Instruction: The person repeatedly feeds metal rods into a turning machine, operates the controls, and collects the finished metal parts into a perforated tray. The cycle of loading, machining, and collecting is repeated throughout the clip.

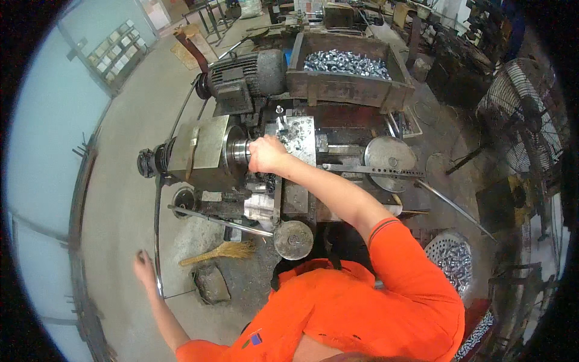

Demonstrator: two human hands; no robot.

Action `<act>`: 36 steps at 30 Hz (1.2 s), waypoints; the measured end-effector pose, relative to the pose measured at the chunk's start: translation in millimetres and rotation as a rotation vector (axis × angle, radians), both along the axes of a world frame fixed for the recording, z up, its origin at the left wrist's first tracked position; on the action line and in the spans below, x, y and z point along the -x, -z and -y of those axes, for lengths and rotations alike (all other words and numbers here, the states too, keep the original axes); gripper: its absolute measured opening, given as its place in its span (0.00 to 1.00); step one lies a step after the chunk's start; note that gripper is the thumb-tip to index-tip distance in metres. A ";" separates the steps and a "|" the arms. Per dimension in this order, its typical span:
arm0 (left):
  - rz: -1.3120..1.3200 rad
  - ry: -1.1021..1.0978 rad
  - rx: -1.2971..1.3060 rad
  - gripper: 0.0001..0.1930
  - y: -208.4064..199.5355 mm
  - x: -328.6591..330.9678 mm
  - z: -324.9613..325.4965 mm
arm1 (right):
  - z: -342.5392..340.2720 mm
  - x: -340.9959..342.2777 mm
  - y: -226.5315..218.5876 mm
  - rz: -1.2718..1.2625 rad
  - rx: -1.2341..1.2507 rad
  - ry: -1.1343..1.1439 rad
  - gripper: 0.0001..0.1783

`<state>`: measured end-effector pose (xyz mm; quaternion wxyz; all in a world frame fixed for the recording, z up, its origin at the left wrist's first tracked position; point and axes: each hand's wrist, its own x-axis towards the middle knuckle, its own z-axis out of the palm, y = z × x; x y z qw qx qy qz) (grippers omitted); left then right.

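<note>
My right hand (266, 154) is closed at the round metal spindle nose (240, 151) of a lathe-like machine. Its fingers hide whatever they hold there. Right beside that hand lies a bright steel plate (301, 137) with dark chips on it, and a small upright post (280, 116) stands at the plate's far left. Low on the left, my left hand (143, 266) is held out with its fingers curled, close to a long metal lever rod (157, 241). A small dark spot shows at those fingers, too small to name.
Behind the machine sit an electric motor (247, 75) and a wooden box (350, 87) of small metal parts. Handwheels (293, 239) and bars jut toward me. A straw brush (226, 252) lies below; a perforated basket (435, 244) and a fan (512, 114) stand right.
</note>
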<state>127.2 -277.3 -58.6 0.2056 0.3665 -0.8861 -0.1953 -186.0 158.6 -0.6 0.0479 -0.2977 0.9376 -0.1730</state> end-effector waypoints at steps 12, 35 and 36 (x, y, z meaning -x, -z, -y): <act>0.170 0.105 -0.005 0.18 14.3 6.6 -133.6 | -25.4 0.6 -0.2 -0.252 -0.084 -0.028 0.12; -0.130 -0.086 -1.123 0.18 87.7 28.0 -12.9 | -435.5 -220.9 108.1 -0.216 0.213 0.969 0.26; -0.109 -0.031 -1.140 0.18 91.6 29.6 -12.6 | -459.0 -256.0 98.1 -0.137 0.090 1.124 0.23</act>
